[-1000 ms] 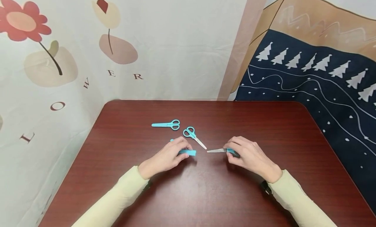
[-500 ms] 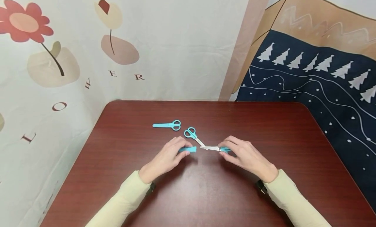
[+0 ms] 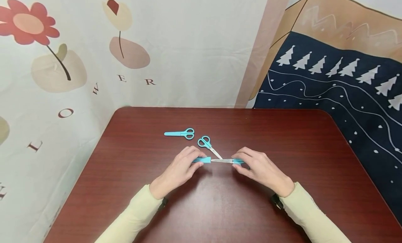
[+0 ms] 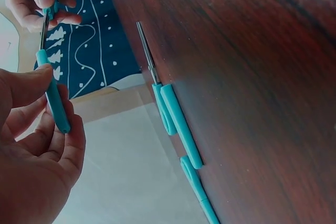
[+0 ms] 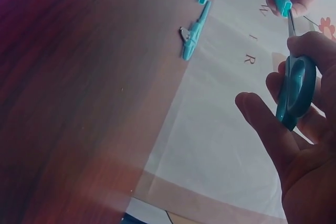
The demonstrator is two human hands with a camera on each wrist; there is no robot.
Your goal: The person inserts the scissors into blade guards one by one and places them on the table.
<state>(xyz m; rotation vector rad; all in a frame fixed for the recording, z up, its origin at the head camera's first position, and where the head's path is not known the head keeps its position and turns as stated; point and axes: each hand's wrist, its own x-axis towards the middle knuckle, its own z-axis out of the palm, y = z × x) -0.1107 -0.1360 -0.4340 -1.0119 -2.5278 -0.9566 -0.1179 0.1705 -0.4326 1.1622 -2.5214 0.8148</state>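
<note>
Between thumb and fingers my left hand (image 3: 180, 168) holds a light-blue scissors cover (image 3: 205, 160), its mouth turned right. My right hand (image 3: 263, 170) grips a pair of scissors by the blue handles (image 5: 300, 85), blades (image 3: 222, 161) pointing left. The blade tip sits right at the cover's mouth, with most of the blade still bare. Both are held above the table, as the left wrist view shows. Just behind them, a second pair of scissors (image 3: 205, 142) lies uncovered on the table.
Farther back left lies a third pair of scissors (image 3: 177, 133) with its cover on. A loose blue cover (image 4: 181, 127) rests beside the bare scissors, hidden behind my left hand in the head view. Printed cloths (image 3: 194, 51) hang beyond the brown table (image 3: 207, 215).
My right hand has moved left with its scissors, bringing the blade tip from a gap away to the cover's mouth. The left hand has raised its cover slightly and levelled it.
</note>
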